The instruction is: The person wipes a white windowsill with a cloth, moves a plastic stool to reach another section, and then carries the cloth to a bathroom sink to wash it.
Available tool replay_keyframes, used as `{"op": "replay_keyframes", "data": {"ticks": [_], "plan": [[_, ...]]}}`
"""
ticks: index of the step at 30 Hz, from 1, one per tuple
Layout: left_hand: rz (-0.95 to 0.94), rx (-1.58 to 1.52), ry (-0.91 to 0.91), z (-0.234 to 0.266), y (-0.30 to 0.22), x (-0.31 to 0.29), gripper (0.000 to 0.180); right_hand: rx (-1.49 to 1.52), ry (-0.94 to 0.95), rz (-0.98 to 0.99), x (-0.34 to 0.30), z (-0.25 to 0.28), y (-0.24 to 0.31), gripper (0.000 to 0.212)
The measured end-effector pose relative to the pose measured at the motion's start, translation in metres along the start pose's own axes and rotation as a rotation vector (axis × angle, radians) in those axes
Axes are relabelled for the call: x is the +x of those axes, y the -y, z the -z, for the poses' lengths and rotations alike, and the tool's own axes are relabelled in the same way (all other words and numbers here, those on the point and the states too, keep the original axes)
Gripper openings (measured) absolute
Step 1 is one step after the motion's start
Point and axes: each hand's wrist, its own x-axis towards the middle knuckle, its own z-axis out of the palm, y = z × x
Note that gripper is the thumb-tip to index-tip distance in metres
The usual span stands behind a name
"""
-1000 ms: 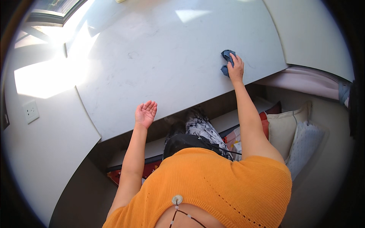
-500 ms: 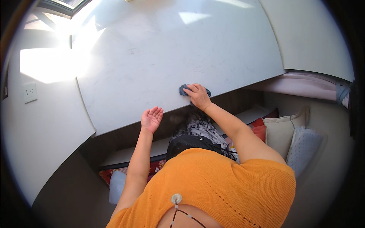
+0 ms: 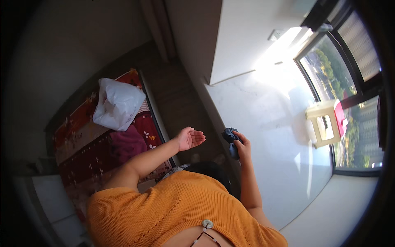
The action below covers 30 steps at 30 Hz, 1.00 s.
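Note:
A crumpled dark blue cloth (image 3: 230, 136) is gripped in my right hand (image 3: 242, 145), near the edge of the white marbled tabletop (image 3: 263, 123). Part of the cloth hangs down below the fingers. My left hand (image 3: 190, 139) is held in the air with its palm turned up and fingers stretched out. Nothing lies in it. It is beside the tabletop's edge, over the dark gap between the table and the bed, apart from the cloth.
A cream stool with a pink top (image 3: 327, 122) stands on the far right of the tabletop, by the window (image 3: 329, 66). Sunlight glares near the wall socket (image 3: 275, 35). To the left, a white plastic bag (image 3: 118, 104) and a maroon cloth (image 3: 128, 145) lie on a patterned red bed cover (image 3: 88, 164).
My body and view have turned left, bringing the bed, window and stool into sight. The cloth is now bunched in my right hand at the table edge; my left hand is still open.

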Motion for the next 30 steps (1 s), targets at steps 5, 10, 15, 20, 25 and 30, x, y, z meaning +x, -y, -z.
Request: {"op": "replay_keyframes", "data": {"ticks": [5,10,15,20,25,30], "plan": [[-0.374,-0.271,0.001,0.071,-0.004,-0.102,0.045,0.227,0.245,-0.163,0.007,-0.105,0.077,0.04],[-0.628,-0.574,-0.119,0.105,-0.015,-0.152,0.043,0.145,0.481,-0.143,0.05,-0.184,0.105,0.038],[-0.767,-0.687,-0.087,0.13,-0.065,-0.158,0.041,-0.035,0.561,-0.166,0.114,-0.267,0.148,0.039],[-0.795,-0.625,-0.011,0.124,-0.192,-0.132,0.044,-0.116,0.663,-0.093,0.192,-0.344,0.183,0.042],[-0.852,-0.619,0.025,0.12,-0.344,-0.13,0.046,-0.041,0.816,-0.117,0.315,-0.424,0.194,0.049],[-0.881,-0.754,-0.095,0.133,-0.444,-0.186,0.045,-0.068,0.851,-0.189,0.407,-0.566,0.266,0.061]]}}
